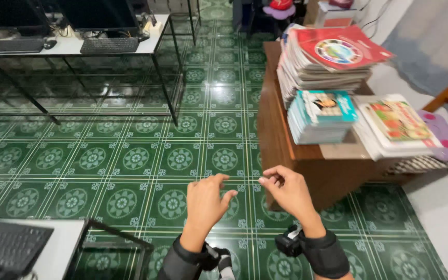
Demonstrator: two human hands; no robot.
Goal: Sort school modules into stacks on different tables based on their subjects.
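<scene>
Both hands hang empty in the lower middle of the frame, fingers curled and slightly spread, gripping nothing. The left hand point(207, 201) shows its back, thumb tip pointing right toward the right hand point(288, 190), whose bent fingertips point(266, 178) point left; the tips sit near each other without touching. Black wrist straps point(323, 252), seemingly padded fabric, circle both forearms.

Nearest, just right of the right hand, stands a brown wooden cabinet point(278, 140) with a smooth side panel, its long axis running from the frame's middle right up toward the top. On it rest a teal-covered stack of thin paper booklets point(321, 116), spines facing left, and a taller red-topped booklet pile point(327, 59). Glossy green patterned floor tiles point(130, 155) lie underneath.
</scene>
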